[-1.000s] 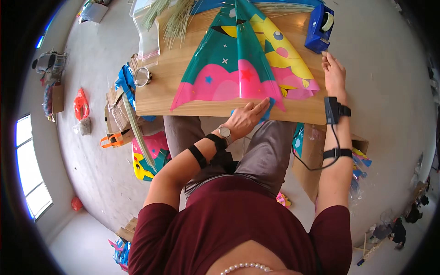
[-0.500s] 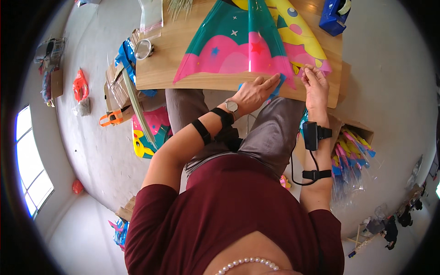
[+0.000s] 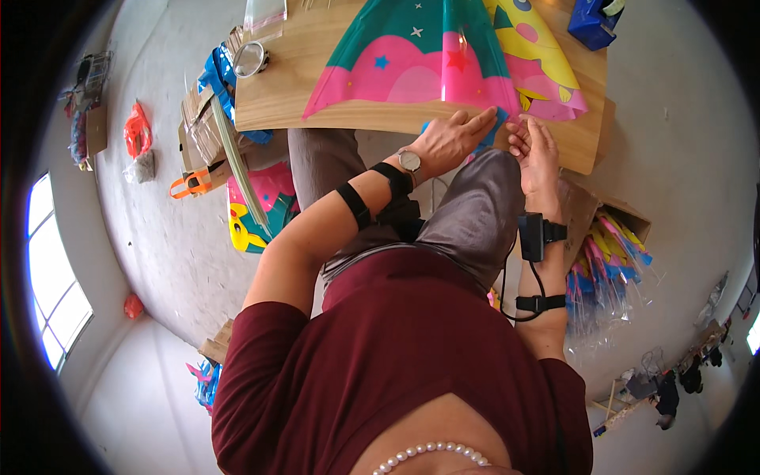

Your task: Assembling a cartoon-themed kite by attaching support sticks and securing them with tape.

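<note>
A teal and pink kite (image 3: 412,87), printed film with stars, lies on the table with its pointed lower right corner at the near edge. Over a blue piece (image 3: 497,131) at that corner, my left hand (image 3: 455,142) rests its index and middle fingers out straight; it appears to grip the corner, with the thumb hidden. Just right of it, my right hand (image 3: 540,154) is turned partly palm up, its fingers curled and closed beside the corner. Whatever they pinch is too small to make out. A yellow and pink printed sheet (image 3: 546,75) sits under the kite's right side.
A blue tape dispenser (image 3: 592,22) stands at the table's far right. A round metal-rimmed container (image 3: 250,58) and a clear plastic bag (image 3: 265,17) are at the left. Cartons with long strips (image 3: 231,150) stand left of my legs; a box of bundled kites (image 3: 613,245) stands right.
The table and kite sit slightly higher and to the right in view. My right hand has come closer to my left hand and the kite's corner, fingers more curled.
</note>
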### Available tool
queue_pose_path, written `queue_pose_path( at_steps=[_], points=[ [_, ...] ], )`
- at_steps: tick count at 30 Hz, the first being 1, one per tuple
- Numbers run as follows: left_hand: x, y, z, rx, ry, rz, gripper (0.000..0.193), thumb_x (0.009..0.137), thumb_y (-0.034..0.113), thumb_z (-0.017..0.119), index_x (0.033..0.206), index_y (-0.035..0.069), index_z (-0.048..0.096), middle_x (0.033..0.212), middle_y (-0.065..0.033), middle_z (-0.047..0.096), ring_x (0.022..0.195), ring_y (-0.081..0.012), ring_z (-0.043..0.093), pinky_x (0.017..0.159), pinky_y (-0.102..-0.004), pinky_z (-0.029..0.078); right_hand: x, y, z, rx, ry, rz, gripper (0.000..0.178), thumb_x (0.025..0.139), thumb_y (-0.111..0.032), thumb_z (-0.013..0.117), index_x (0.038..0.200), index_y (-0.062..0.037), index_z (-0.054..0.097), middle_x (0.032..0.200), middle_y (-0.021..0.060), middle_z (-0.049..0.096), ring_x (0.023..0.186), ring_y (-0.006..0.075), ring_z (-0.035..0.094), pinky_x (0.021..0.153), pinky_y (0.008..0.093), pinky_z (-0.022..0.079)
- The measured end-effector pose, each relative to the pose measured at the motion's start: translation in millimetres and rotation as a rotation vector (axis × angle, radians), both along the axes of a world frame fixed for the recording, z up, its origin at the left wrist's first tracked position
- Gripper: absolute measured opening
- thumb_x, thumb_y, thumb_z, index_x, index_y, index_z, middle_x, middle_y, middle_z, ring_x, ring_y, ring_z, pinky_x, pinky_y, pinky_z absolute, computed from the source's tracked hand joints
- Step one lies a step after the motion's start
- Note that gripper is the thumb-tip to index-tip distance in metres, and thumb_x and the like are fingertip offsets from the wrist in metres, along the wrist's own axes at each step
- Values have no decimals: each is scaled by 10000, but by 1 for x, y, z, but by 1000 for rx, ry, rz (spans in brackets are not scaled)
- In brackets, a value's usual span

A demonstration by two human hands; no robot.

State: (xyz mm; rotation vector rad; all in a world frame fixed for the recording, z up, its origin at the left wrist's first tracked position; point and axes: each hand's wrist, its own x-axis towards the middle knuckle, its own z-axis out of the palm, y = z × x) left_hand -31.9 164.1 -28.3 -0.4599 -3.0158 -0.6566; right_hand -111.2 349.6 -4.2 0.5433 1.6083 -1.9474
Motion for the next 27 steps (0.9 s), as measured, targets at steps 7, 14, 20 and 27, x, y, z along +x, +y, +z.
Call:
queue_pose_path(
  at_steps=[7, 14, 20, 27],
  points=[
    [-1, 2, 0, -4, 28, -1, 675, 815, 54, 631, 1471, 51, 475, 1537, -21, 446, 900, -213, 583, 659, -335, 592, -3, -2, -1, -83, 2, 64, 245, 1068, -236, 513, 1164, -37, 619, 883, 103, 709, 661, 99, 596, 566, 229, 444],
    [-1, 1, 1, 7, 3, -1, 640, 830, 67, 632, 1455, 60, 492, 1541, -37, 432, 970, -220, 603, 665, -344, 601, 0, -11, -8, -36, 24, 92, 232, 1075, -214, 483, 1141, -35, 614, 825, 95, 699, 617, 105, 576, 536, 227, 419],
    [-1, 1, -2, 39, -10, 26, 619, 842, 66, 633, 1447, 84, 503, 1557, -59, 395, 1054, -236, 610, 653, -369, 605, 1, -12, -10, -26, 34, 88, 232, 1080, -212, 470, 1142, -38, 609, 820, 93, 698, 607, 103, 571, 529, 229, 411],
    [-2, -1, 3, 44, -53, -12, 626, 851, 65, 626, 1460, 85, 479, 1555, -59, 398, 1052, -235, 606, 636, -377, 600, -1, -10, -12, 49, 180, -20, 223, 1081, -196, 468, 1179, -27, 574, 845, 101, 706, 613, 120, 612, 538, 239, 438]
  ],
)
